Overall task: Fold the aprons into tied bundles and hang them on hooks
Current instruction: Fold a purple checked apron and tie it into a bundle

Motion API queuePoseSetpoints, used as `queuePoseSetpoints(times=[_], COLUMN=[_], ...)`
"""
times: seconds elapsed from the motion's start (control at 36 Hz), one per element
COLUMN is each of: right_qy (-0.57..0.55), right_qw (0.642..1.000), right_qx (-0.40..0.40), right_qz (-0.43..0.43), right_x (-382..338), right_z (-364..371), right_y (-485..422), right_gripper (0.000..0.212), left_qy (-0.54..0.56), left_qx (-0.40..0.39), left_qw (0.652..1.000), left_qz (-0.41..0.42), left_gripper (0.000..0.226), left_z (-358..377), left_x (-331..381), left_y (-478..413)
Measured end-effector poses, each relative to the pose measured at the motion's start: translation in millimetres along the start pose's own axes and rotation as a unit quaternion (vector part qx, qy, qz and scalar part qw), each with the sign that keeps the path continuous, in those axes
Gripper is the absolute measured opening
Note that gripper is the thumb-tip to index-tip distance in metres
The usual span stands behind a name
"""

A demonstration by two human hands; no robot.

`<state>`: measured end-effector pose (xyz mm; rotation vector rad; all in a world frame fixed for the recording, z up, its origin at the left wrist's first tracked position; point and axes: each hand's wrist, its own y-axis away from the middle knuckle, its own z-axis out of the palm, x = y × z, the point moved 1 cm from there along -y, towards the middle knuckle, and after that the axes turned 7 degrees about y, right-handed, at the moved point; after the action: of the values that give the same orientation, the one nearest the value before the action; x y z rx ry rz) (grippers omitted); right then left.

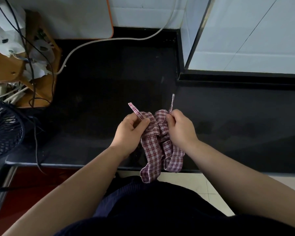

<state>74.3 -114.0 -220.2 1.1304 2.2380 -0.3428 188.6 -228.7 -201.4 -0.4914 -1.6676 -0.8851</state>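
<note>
The checked apron (pixel 153 145) is gathered into a narrow bundle, held in the air between both hands over the near edge of the black counter (pixel 100 86), just below the middle of the view at about six o'clock. The left hand (pixel 130 129) has its fingers curled and pinches one strap (pixel 134 109), whose free end sticks out toward eleven o'clock. The right hand (pixel 181 128) is curled too and pinches the other strap (pixel 172 101), which points up toward twelve o'clock. The two straps cross over the top of the bundle between the hands, so the grip looks meant for pulling the ends apart and drawing a knot tight around the cloth. Holding close to the crossing would keep the wrap from slackening. Below the hands, loose loops of the apron hang toward six o'clock, near the person's body, which suggests the bundle is not yet neat or fully tied. No hook shows anywhere, so hanging seems a later step. At nine o'clock a dark fan (pixel 4 132) stands by the counter's edge, at ten o'clock is a wooden rack (pixel 8 65) full of clutter, and a pale cable (pixel 92 43) curves across the counter toward twelve o'clock, all well apart from the apron.
</note>
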Motion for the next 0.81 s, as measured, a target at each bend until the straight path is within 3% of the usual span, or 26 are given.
queuePoseSetpoints(times=[0.14, 0.31, 0.39, 0.47, 0.56, 0.69, 0.81], right_qy=[-0.031, -0.044, -0.048, -0.127, -0.144, -0.047, -0.118], right_qw=[0.997, 0.999, 0.994, 0.952, 0.965, 0.991, 0.979], right_qx=[-0.006, -0.013, -0.024, 0.062, 0.025, -0.099, -0.165], right_qz=[-0.065, -0.016, 0.090, 0.272, 0.219, 0.079, 0.035], right_x=[-9, -12, 1, 30, 23, -20, -26], right_z=[-1, 3, 13, -1, -22, 0, -2], right_y=[0, -3, -11, -25, -30, -12, -2], right_gripper=[0.020, 0.020, 0.017, 0.014, 0.022, 0.032, 0.023], left_qy=[0.068, -0.036, -0.014, 0.005, -0.093, -0.007, -0.033], left_qx=[-0.016, -0.047, -0.069, -0.005, 0.026, 0.050, 0.037], left_qw=[0.998, 0.998, 0.998, 0.999, 0.994, 0.995, 0.996], left_qz=[-0.010, 0.027, 0.004, -0.035, -0.053, -0.083, -0.076], left_gripper=[0.011, 0.014, 0.016, 0.018, 0.015, 0.018, 0.019], left_z=[5, 5, 4, -17, -35, -9, -7], left_x=[8, 10, 6, -6, -26, -21, -20], left_y=[-3, -7, -10, -11, -11, -6, -7])
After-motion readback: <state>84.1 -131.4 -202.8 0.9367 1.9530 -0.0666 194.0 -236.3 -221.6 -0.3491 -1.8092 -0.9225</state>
